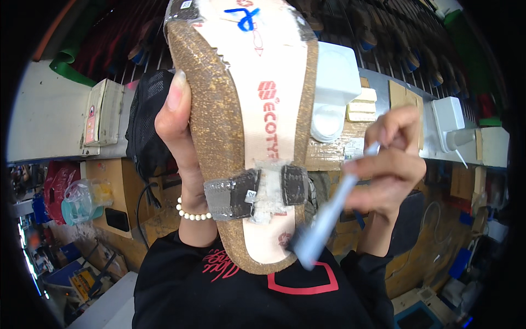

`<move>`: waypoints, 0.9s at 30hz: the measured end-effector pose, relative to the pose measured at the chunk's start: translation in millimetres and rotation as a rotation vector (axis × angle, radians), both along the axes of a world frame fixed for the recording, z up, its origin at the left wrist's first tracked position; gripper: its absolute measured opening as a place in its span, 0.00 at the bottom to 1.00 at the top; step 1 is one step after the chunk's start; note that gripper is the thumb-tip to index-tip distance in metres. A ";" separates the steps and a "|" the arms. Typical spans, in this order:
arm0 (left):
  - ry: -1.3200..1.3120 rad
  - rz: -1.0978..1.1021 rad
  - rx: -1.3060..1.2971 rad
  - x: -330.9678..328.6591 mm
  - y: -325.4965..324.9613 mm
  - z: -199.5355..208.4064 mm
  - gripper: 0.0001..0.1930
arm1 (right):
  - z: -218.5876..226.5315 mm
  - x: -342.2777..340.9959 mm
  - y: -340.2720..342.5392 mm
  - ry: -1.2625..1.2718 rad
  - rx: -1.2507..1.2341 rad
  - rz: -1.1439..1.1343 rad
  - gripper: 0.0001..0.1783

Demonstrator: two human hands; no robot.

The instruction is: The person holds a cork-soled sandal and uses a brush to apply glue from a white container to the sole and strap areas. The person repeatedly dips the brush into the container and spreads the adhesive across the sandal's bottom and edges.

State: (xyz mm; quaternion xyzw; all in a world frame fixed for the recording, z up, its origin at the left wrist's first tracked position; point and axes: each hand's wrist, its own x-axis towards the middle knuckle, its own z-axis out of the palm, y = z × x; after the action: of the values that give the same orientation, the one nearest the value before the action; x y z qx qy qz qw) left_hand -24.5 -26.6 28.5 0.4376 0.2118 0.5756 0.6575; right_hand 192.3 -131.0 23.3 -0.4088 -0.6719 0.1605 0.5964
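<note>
Holding up the cork sole (219, 131), your left hand (174, 120) grasps its left edge, the thumb laid along the side and the fingers hidden behind. That sole stands nearly upright down the middle of the frame, from the top edge to the lower centre, its pale lining toward the camera. It bears red print and a blue handwritten mark near the top, and dark strap pieces (245, 192) lie across its lower part. Your right hand (392, 159), right of centre, grasps a brush (329, 216) by the handle, slanting down and left. Its dark bristles are blurred at the lower right edge of the sole, so you cannot tell whether they touch it. A beaded bracelet (193, 216) circles your left wrist. Behind the sole, a black mesh bag (149, 118) sits left of centre, a carton (102, 112) farther left, and a pale plastic container (337, 71) at upper right of centre.
</note>
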 end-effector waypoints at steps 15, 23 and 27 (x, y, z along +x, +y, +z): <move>-0.081 -0.028 -0.137 1.0 6.9 -4.0 0.31 | -1.8 -8.8 -10.1 0.015 -0.033 -0.009 0.25; 0.156 0.575 0.187 -1.6 19.9 16.1 0.37 | -28.5 22.6 -18.8 -0.230 -0.187 -0.411 0.17; 0.016 0.570 0.479 -32.5 44.1 38.9 0.42 | -57.2 47.2 -19.2 -0.767 -0.360 -0.866 0.14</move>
State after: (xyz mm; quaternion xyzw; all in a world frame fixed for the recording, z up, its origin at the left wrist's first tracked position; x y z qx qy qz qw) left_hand -57.0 17.5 67.4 0.5068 0.1895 0.7656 0.3480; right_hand 239.4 -150.2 -33.8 -0.7682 -0.5738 -0.1443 0.2444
